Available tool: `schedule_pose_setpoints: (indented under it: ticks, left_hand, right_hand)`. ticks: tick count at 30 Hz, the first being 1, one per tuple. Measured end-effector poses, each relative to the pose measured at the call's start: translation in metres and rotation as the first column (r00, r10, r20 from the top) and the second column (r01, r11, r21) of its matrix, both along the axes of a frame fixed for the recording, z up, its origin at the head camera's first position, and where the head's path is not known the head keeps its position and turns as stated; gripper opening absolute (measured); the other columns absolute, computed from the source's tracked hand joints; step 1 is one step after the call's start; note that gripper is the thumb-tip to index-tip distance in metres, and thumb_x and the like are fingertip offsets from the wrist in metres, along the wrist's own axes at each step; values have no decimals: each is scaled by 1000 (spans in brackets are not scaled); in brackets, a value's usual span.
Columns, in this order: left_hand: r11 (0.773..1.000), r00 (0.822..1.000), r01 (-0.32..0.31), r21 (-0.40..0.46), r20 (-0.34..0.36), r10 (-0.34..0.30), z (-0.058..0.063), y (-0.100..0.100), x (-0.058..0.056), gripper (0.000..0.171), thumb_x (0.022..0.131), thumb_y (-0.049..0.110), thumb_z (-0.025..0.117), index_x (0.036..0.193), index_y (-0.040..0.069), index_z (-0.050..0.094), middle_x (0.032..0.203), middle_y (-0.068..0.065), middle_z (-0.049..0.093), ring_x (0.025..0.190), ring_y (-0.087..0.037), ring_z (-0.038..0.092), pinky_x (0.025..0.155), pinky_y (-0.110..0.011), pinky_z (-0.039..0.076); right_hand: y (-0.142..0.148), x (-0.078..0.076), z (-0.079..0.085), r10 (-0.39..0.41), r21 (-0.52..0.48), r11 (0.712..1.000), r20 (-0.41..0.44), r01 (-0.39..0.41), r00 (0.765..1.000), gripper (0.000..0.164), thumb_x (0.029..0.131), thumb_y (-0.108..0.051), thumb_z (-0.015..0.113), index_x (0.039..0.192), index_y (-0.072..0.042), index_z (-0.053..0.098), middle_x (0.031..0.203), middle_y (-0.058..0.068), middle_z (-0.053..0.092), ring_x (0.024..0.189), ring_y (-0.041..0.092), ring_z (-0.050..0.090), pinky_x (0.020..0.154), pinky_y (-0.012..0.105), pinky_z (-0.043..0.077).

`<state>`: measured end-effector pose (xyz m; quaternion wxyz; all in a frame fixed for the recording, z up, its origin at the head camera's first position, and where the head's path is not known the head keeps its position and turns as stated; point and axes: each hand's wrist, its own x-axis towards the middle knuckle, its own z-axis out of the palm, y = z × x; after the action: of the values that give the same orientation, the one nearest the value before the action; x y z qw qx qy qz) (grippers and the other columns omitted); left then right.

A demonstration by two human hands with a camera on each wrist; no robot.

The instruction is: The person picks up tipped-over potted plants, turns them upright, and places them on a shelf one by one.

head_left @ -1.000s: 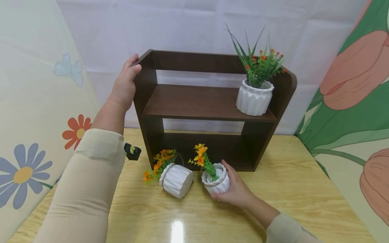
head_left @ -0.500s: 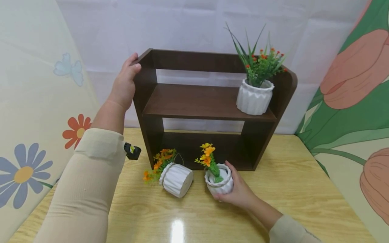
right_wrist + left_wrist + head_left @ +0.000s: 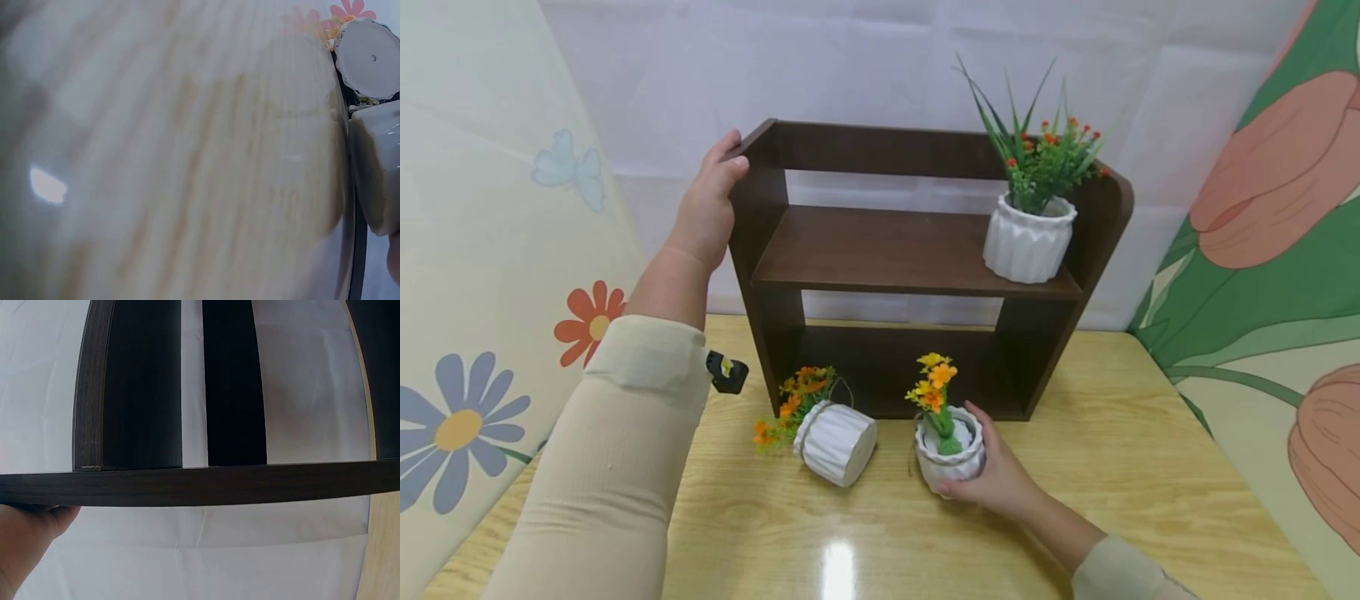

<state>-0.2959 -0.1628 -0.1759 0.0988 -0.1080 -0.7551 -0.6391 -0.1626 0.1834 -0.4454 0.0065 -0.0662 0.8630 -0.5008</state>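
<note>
My left hand (image 3: 706, 212) grips the top of the left side panel of a dark brown two-tier shelf (image 3: 865, 250); in the left wrist view, the hand (image 3: 31, 540) is at the panel's outer side. In front of the lower tier, my right hand (image 3: 1000, 475) holds a white fluted flowerpot (image 3: 951, 462) by its right side. Yellow and orange artificial flowers (image 3: 934, 383) stand up from it. Another white flowerpot (image 3: 835, 443) lies on its side to the left, orange blooms pointing left. The right wrist view catches only part of the held pot (image 3: 381, 162) and a fingertip.
A third white pot (image 3: 1028, 246) with grass and red flowers stands on the upper tier's right end. The wood-grain table (image 3: 760, 542) carries everything. A white cloth (image 3: 865, 67) hangs behind. A small black device (image 3: 727, 372) sits beside the left sleeve.
My right hand has shifted the held flowerpot to the right, away from the lying one, and tipped it more upright. The left hand and shelf look the same.
</note>
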Motion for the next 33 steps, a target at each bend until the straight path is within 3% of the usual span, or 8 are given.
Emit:
schedule_pose_setpoints:
  ticks: [10, 21, 33]
  left_hand:
    - [1000, 1000, -3, -10, 4, 3, 1, 0, -1, 54, 102, 41, 23, 156, 39, 16, 162, 5, 19, 143, -18, 23, 118, -41, 18]
    - [1000, 1000, -8, -13, 5, 8, 0, -1, -2, 55, 102, 41, 23, 156, 38, 16, 162, 3, 20, 139, -18, 26, 115, -38, 21]
    - [1000, 1000, -7, -6, 10, 7, 0, -1, -2, 54, 102, 41, 24, 156, 39, 17, 162, 4, 20, 139, -18, 27, 114, -38, 21]
  right_hand:
    - [4, 1, -2, 16, -54, 998, 12, -15, 1000, 120, 60, -18, 94, 154, -12, 19, 149, 19, 41, 133, 40, 44, 110, 59, 32]
    - [7, 4, -7, -25, -62, 998, 55, 28, 998, 120, 60, -21, 94, 154, -16, 19, 152, 19, 38, 137, 40, 40, 112, 61, 28]
    - [5, 8, -13, -49, -55, 997, 9, 49, 999, 118, 59, -18, 94, 153, -14, 21, 149, 21, 41, 136, 41, 41, 111, 61, 29]
